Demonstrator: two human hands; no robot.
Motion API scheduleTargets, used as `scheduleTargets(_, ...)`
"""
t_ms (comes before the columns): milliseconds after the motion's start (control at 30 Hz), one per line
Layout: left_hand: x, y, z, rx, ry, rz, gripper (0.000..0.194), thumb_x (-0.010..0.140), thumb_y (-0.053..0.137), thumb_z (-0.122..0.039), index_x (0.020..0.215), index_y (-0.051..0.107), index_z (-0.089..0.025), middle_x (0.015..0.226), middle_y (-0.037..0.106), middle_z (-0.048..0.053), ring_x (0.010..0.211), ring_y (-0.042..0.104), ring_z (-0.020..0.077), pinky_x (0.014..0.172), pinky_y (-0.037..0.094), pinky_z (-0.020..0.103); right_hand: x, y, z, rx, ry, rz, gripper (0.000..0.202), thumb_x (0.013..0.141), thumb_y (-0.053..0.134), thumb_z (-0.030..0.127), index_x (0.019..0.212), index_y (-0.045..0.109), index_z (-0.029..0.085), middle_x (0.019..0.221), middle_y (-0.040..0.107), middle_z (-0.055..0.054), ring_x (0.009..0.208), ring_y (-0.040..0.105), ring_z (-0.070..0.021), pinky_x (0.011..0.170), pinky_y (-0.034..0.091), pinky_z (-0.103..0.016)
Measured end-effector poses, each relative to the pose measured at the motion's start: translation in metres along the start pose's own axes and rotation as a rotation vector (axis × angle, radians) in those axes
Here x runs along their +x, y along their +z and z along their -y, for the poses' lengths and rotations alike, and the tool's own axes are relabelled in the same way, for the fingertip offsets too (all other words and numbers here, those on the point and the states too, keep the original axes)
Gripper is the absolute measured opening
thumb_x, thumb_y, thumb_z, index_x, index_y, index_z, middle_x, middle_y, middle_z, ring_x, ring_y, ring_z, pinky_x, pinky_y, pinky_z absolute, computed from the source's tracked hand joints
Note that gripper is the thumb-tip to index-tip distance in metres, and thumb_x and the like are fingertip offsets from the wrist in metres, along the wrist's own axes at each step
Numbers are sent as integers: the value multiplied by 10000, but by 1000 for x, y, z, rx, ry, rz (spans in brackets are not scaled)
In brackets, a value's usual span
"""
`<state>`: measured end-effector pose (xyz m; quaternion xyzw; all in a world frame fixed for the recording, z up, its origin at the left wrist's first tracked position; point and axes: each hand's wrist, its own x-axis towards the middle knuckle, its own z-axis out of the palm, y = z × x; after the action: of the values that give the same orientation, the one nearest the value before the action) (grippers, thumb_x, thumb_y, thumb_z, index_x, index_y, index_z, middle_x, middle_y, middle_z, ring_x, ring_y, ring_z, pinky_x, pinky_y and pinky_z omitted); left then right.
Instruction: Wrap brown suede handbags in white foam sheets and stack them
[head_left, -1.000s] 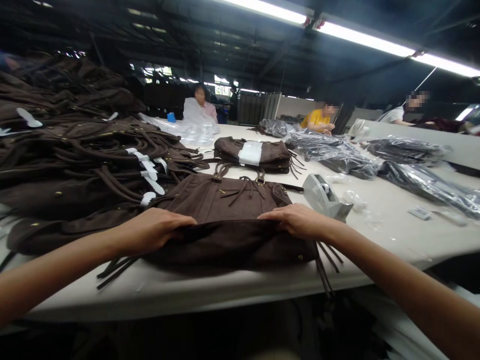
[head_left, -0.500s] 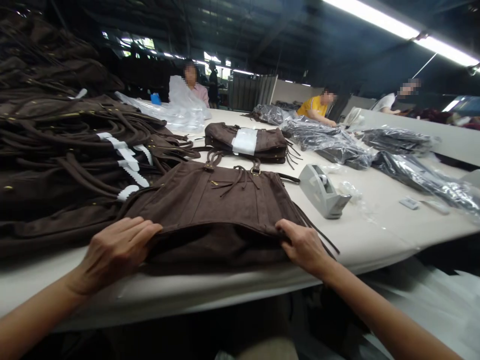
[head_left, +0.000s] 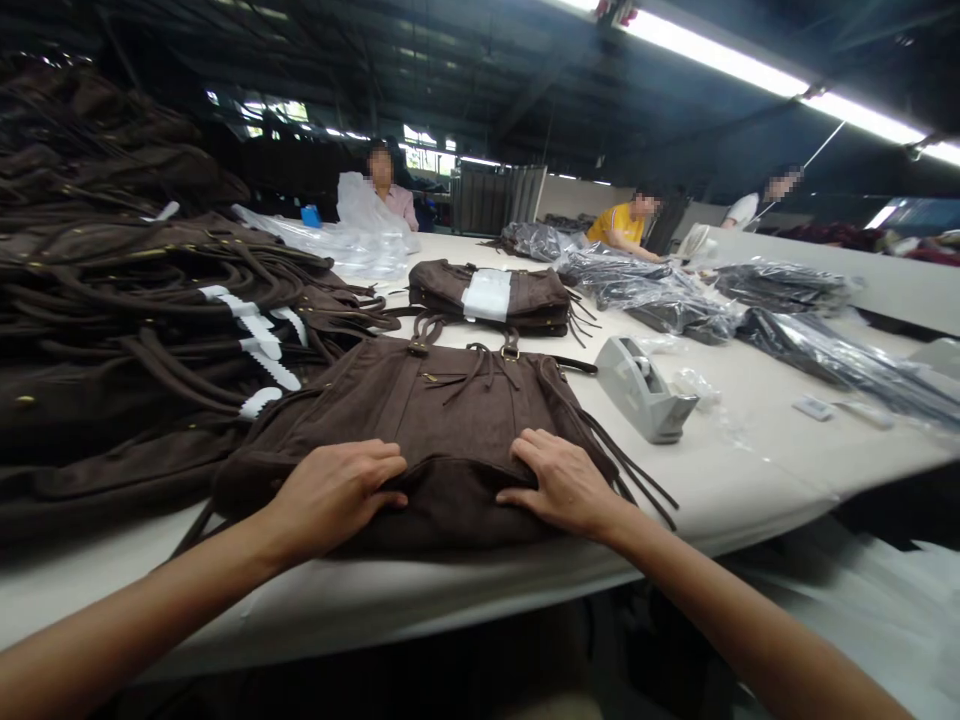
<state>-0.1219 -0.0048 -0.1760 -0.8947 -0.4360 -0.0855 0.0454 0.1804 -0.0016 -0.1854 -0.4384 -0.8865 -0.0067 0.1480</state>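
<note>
Both of my hands were on a dark brown soft fabric handbag with brass-coloured fittings [head_left: 457, 410], which lay on its side at the near edge of a long white-covered table [head_left: 757, 440]. My left hand [head_left: 330, 495] pinched the bag's near edge, fingers on the upper side of the fold and thumb on the near side. My right hand [head_left: 562, 485] pinched the same edge in like fashion, well apart from the left. Between them the fabric was bunched into a raised fold. The handles pointed away from me; dark thin straps trailed off the bag's right side.

Just beyond the handles rested a folded brown bag [head_left: 541, 295] with a white band [head_left: 487, 295] around its middle. A grey tape dispenser [head_left: 645, 395] stood near the bag, to its right. To the left, a high heap of brown bags [head_left: 82, 340] was noted, with white toothed strips [head_left: 251, 320] among its handles. Clear plastic sheeting [head_left: 375, 240] and dark goods in clear plastic [head_left: 652, 295] lay farther back. A person in a yellow top [head_left: 619, 225] leaned over the far side.
</note>
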Motion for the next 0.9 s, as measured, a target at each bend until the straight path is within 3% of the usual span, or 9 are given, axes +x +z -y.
scheduleTargets(67, -6, 7, 5, 75, 90, -160, 174, 918, 536, -257, 762, 604, -217, 764, 642, -8, 735, 614, 163, 648, 417, 300, 8, -1, 1, -36, -58, 17, 287, 837, 735, 415, 877, 542, 206, 879, 605, -14, 844, 553, -193, 705, 409, -291)
scheduleTargets(133, -17, 15, 13, 167, 184, -365, 171, 930, 479, -165, 963, 634, -229, 808, 675, -7, 751, 626, 161, 698, 446, 313, 12, 2, 4, -74, -146, -13, 153, 894, 666, 289, 873, 537, 209, 867, 603, -5, 812, 531, -180, 654, 363, -283)
scheduleTargets(167, -24, 20, 16, 211, 215, -444, 252, 924, 466, -121, 1092, 612, -239, 836, 691, -9, 760, 636, 158, 727, 461, 318, 11, 5, 5, -97, -192, -44, 88, 918, 608, 216, 862, 540, 209, 855, 597, -7, 791, 512, -177, 634, 340, -286)
scheduleTargets(233, -37, 28, 22, 286, 231, -513, 426, 909, 465, -66, 1284, 519, -260, 865, 707, -13, 766, 657, 157, 768, 482, 328, 8, 12, 8, -137, -269, -106, 161, 933, 490, 102, 823, 545, 206, 815, 575, -17, 745, 466, -177, 605, 302, -297)
scheduleTargets(533, -75, 52, 31, 260, 204, -410, 742, 897, 372, 48, 1520, 248, -335, 962, 710, -16, 882, 683, 152, 897, 475, 320, -18, 22, 24, -279, -428, -267, 231, 954, 425, 80, 900, 634, 163, 795, 542, -54, 709, 438, -178, 589, 345, -298)
scheduleTargets(733, -76, 27, 32, 167, 320, -229, 680, 918, 411, -41, 1530, 250, -289, 1096, 704, 10, 985, 646, 160, 935, 448, 312, -29, 35, 26, -189, -355, -378, 252, 931, 427, 54, 957, 651, 166, 822, 541, -65, 710, 458, -162, 620, 404, -265)
scheduleTargets(833, -71, 11, 29, 115, 252, -132, 627, 925, 487, -222, 1517, 294, -297, 1319, 625, 40, 1093, 602, 210, 980, 422, 350, -27, 40, 19, -65, -297, -381, 248, 904, 450, 43, 999, 643, 165, 832, 530, -64, 736, 470, -165, 644, 426, -258)
scheduleTargets(900, -69, 4, 30, 102, 218, -56, 636, 907, 505, -294, 1510, 305, -330, 1455, 519, 30, 1232, 533, 249, 1078, 356, 410, -25, 39, 16, 19, -249, -317, 228, 886, 476, 61, 1011, 632, 170, 851, 529, -62, 774, 491, -174, 673, 447, -263)
